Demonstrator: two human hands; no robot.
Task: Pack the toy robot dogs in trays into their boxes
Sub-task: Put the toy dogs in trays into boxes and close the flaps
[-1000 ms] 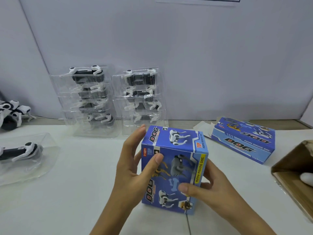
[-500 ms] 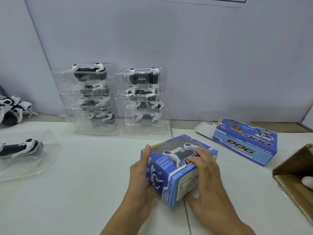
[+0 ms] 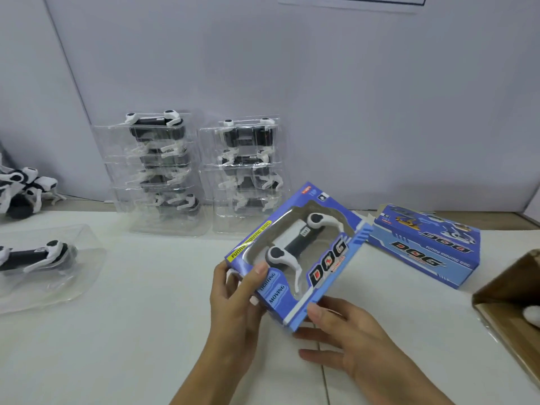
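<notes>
Left hand (image 3: 233,299) and right hand (image 3: 347,340) bare, seemingly sleeveless.

The brown cardboard box (image 3: 510,311) is cut off at the right edge. The loose black-and-white toy dogs (image 3: 22,191) are cut off at the left. The small white thing (image 3: 532,315) inside the box is too blurry to tell.

The windowed box (image 3: 295,255) is blue with a yellow strip and red-black "DOG" lettering; its toy robot dog (image 3: 295,244) is black and white. At three o'clock, the cardboard carton (image 3: 508,299) is brown.
</notes>
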